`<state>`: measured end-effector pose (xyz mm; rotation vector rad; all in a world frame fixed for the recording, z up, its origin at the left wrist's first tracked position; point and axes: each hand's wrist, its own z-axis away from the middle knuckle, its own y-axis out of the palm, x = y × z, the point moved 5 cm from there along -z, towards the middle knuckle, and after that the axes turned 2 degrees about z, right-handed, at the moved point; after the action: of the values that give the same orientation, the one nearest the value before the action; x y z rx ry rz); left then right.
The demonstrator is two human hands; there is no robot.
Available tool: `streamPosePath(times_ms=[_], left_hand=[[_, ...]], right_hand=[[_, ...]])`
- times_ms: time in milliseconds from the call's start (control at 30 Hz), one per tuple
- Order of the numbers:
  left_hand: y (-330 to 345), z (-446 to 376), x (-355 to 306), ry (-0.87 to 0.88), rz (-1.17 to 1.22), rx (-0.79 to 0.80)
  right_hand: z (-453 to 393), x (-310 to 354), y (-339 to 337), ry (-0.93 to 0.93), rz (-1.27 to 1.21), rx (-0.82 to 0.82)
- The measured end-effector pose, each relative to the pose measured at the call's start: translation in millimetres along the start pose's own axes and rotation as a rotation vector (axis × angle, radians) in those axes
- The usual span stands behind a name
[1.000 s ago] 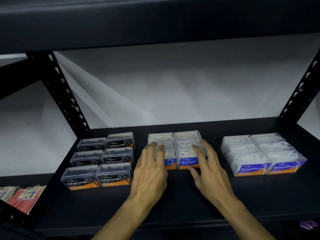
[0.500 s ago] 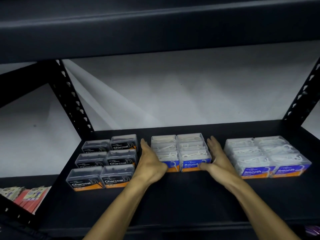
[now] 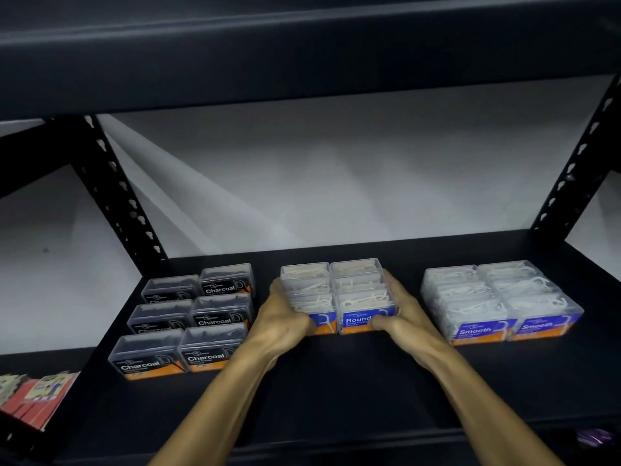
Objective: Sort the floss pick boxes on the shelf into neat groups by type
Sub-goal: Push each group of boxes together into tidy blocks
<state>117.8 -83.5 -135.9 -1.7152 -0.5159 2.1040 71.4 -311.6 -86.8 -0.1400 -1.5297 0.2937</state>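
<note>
Middle of the matte black metal shelf board (image 3: 336,391): block of clear hard-plastic "Round" floss pick boxes with blue-and-orange labels (image 3: 336,294), two columns, three rows deep, packed edge to edge. Left hand (image 3: 285,317) flat against the block's left side, right hand (image 3: 403,314) against its right side with the thumb across the front label — both palms pressing inward, squeezing the group together, not pinching any single box. Boxes likely light, rigid, smooth-walled and a bit slippery; lids probably snap-fit, so best hold is on the side walls low down, pushing the group as one unit rather than lifting, since inner boxes could pop out under a squeeze. White picks visible through the walls, loose inside. To the left, well apart, a group of smoky-clear "Charcoal" boxes with black-and-orange labels (image 3: 188,321), rows slightly spaced. To the right, a tight block of clear "Smooth" boxes with blue-and-orange labels (image 3: 500,301). Sorting looks near done — mostly squaring up. Perforated black steel uprights (image 3: 114,193) at the back corners, pale wall behind.
</note>
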Motion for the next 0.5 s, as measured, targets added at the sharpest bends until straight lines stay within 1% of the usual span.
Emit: streamPosePath(times_ms=[400, 500], left_hand=[[-3, 14, -5, 0.038, 0.011, -0.007], [-1, 15, -6, 0.049, -0.011, 0.022]], right_hand=[[9, 2, 0, -0.009, 0.03, 0.006], [12, 1, -1, -0.009, 0.026, -0.004]])
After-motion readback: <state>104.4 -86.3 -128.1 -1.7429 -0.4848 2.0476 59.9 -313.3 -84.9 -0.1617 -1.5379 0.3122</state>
